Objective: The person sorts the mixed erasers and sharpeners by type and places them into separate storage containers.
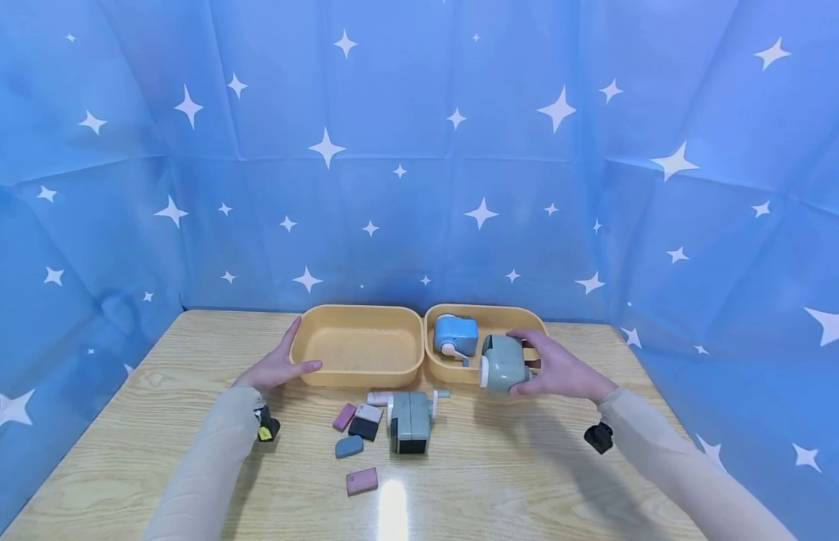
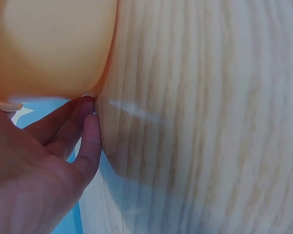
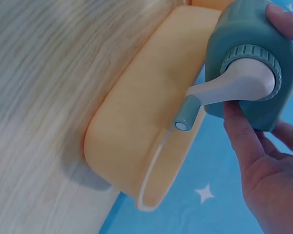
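My right hand (image 1: 554,368) grips a grey-green crank pencil sharpener (image 1: 505,364) above the front rim of the right tan bin (image 1: 453,373). Its white crank arm (image 3: 239,83) and round-ended handle show in the right wrist view. In that bin sits a blue crank sharpener (image 1: 457,332). At the left tan bin (image 1: 365,379), my left hand (image 1: 273,370) holds the near left corner, thumb over the rim and fingers against the outer side. A second grey-green sharpener (image 1: 411,421) lies on the table in front of the bins.
Left of the table sharpener lie small blocks like erasers: a pink one (image 1: 344,417), a black-and-white one (image 1: 365,424), a blue-grey one (image 1: 349,447) and a nearer pink one (image 1: 362,481). A starred blue curtain (image 1: 392,240) hangs behind the table (image 1: 487,481).
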A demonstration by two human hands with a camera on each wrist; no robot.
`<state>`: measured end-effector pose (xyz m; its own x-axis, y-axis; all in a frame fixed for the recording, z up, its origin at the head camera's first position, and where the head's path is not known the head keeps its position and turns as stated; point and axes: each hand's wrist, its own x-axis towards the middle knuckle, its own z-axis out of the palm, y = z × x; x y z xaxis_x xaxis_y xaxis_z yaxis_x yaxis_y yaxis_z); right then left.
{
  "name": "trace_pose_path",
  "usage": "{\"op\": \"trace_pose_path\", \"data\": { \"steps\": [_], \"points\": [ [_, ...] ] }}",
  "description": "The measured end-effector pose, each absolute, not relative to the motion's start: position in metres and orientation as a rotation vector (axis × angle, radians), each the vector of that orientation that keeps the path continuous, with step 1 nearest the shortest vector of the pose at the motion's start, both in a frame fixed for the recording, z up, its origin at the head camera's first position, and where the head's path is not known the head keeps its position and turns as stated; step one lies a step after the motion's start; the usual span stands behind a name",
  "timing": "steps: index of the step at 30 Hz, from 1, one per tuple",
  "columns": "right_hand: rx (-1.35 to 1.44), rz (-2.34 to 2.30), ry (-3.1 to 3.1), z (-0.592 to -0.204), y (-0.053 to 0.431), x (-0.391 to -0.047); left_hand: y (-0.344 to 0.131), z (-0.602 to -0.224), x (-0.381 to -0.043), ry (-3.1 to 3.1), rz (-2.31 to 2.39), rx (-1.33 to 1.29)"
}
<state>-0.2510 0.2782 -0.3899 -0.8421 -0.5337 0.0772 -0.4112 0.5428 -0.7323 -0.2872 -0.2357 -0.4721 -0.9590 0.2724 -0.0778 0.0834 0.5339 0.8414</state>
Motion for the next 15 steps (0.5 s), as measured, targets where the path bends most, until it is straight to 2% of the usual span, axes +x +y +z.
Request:
{"op": "trace_pose_path", "data": {
  "steps": [8,15],
  "points": [
    [-0.783,-1.134,2.652,-0.382,0.279,-0.266,-0.233,-0.468,-0.285,2.575,1.39,0.319],
    [-0.78,-1.078,2.679,-0.379,0.28,-0.279,-0.227,-0.446,-0.273,2.525,1.43,0.326]
  ]
}}
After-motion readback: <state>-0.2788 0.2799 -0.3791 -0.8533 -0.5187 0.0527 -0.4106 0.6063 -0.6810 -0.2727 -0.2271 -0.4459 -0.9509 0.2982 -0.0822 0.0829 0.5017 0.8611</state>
